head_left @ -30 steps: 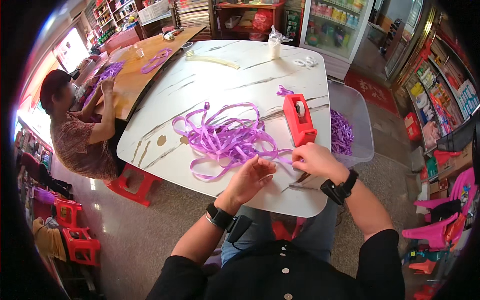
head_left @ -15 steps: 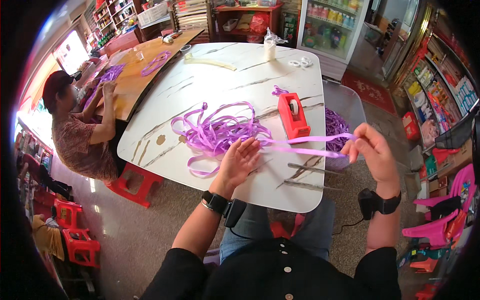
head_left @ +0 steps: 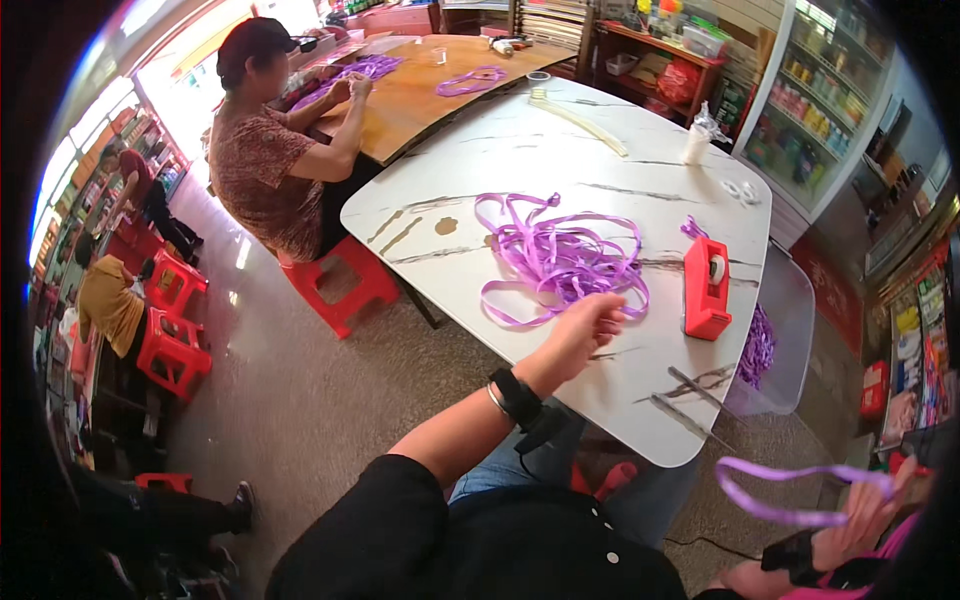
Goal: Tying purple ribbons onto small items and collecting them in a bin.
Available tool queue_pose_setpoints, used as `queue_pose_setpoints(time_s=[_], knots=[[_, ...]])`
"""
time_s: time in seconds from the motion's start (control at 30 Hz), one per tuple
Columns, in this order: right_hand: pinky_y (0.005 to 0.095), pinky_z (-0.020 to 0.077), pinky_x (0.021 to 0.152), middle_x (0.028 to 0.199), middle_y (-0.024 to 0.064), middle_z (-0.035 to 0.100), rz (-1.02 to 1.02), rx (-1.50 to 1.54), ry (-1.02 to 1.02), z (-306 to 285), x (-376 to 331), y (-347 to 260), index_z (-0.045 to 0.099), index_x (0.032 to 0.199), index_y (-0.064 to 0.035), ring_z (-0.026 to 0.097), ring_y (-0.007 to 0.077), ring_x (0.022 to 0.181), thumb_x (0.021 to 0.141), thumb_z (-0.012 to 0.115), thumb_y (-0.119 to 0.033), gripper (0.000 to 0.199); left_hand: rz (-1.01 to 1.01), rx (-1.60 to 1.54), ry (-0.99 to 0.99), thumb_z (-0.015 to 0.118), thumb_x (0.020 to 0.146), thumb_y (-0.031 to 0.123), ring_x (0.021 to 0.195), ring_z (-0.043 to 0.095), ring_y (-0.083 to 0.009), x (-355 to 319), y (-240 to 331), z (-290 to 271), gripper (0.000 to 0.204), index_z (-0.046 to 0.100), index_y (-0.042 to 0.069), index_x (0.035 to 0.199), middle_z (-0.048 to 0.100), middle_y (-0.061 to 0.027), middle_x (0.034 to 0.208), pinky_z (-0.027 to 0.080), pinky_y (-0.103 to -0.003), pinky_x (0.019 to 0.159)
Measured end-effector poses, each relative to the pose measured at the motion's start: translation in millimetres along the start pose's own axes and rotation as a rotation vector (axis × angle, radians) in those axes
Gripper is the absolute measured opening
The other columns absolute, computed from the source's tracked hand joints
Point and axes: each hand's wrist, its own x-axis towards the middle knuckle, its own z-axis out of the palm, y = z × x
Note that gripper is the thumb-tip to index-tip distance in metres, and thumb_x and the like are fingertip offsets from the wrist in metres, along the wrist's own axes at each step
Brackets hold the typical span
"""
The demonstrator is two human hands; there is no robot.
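Observation:
A tangled heap of purple ribbon [head_left: 565, 255] lies on the white marbled table [head_left: 470, 140]. At its near right edge is my left hand [head_left: 585, 330], palm turned inward, fingers loosely bent and somewhat apart; nothing shows in it. Far out at the lower right, beyond the table, my right hand [head_left: 872, 505] is closed on a doubled length of purple ribbon [head_left: 745, 468] that hangs in a loop, slightly blurred. A red tape dispenser [head_left: 706, 290] stands right of the heap, beside a small purple ribbon knot [head_left: 692, 228]. Two thin grey bars [head_left: 690, 400] cross the table's right edge.
Below the table's right edge sits a clear bin [head_left: 790, 330] holding purple ribbon. A wrapped white bottle [head_left: 700, 140] and white rings [head_left: 740, 192] stand farther back. At the left, a person [head_left: 270, 160] handles ribbon at a wooden table [head_left: 430, 100], seated on a red stool [head_left: 335, 285].
My right hand has swung down and right, drawing its ribbon away from the heap. My left hand's fingers have bent from a flat palm. The view has turned, shifting the table rightward.

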Motion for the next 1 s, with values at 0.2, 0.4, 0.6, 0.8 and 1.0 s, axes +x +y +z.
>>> queue_pose_setpoints(time_s=[0.2,0.4,0.6,0.8,1.0], knots=[[0.0164,0.0284,0.035,0.053,0.0024,0.05,0.709,-0.036,-1.316,32,-51,-22,0.046,0.089,-0.0006,0.039,0.0039,0.036,0.083,0.046,-0.007,0.009,0.24,0.441,-0.806,0.043,0.09,0.032,0.104,0.046,-0.0137,-63,-4,93,0.042,0.042,0.002,0.119,0.052,-0.0082,0.105,0.036,-0.029,0.089],[0.0165,0.03,0.037,0.062,0.0057,0.054,0.875,-0.097,-1.352,63,-62,-27,0.046,0.088,-0.0034,0.041,0.0047,0.041,0.086,0.042,-0.009,0.007,-0.029,0.517,-1.142,0.047,0.089,0.03,0.077,0.054,-0.01,-69,-18,125,0.035,0.047,-0.002,0.102,0.057,-0.0046,0.085,0.043,-0.025,0.071],[0.0194,0.0415,0.049,0.073,0.0123,0.06,1.096,0.168,-1.35,51,-54,6,0.043,0.109,0.0009,0.053,0.011,0.051,0.091,0.036,-0.017,0.027,-0.015,0.861,-0.948,0.051,0.087,0.021,0.056,0.043,-0.0058,-54,-5,107,0.022,0.058,0.001,0.082,0.048,0.0002,0.062,0.036,-0.021,0.049],[0.0203,0.0431,0.055,0.079,0.0147,0.061,1.182,0.325,-1.341,31,-65,29,0.043,0.111,0.0043,0.055,0.0115,0.056,0.091,0.035,-0.02,0.032,-0.032,0.71,-0.847,0.05,0.088,0.022,0.059,0.047,-0.004,-48,-6,92,0.022,0.055,0.003,0.079,0.053,0.0026,0.069,0.038,-0.019,0.052],[0.0179,0.0416,0.054,0.074,0.0087,0.061,1.202,0.282,-1.365,31,-71,32,0.052,0.103,0.0025,0.053,0.007,0.057,0.089,0.043,-0.017,0.026,-0.051,0.696,-0.809,0.049,0.088,0.023,0.065,0.051,-0.0059,-52,0,86,0.023,0.051,0.002,0.078,0.054,-0.0009,0.072,0.041,-0.02,0.059]])
